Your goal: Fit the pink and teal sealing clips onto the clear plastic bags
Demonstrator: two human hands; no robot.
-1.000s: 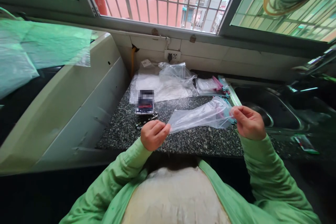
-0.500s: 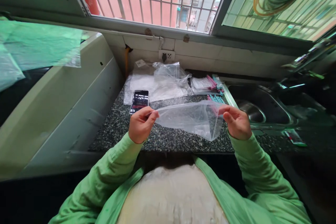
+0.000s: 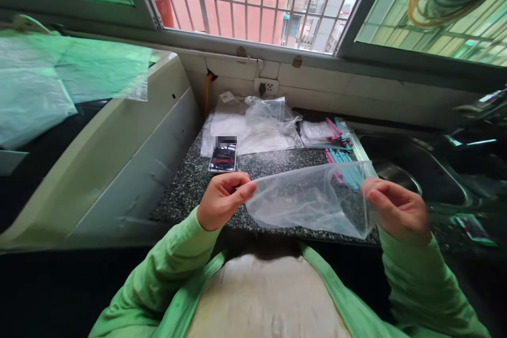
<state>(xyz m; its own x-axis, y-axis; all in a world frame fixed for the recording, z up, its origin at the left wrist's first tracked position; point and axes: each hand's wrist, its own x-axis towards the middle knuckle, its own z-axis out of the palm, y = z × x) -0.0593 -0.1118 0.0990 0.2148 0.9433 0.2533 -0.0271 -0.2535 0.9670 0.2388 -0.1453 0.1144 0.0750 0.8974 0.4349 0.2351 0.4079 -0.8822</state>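
2 hands | left hand and right hand pinch clear bag stretched between them

1. No text, label, brand, number or sign can be read anywhere in the view.
2. The phone lying on the speckled counter shows a lit screen, but its upper part is blurred out and the rest is too small to make out.
3. Behind the phone, a small white tag sits on the heap of clear bags; any print on it is too small to tell.
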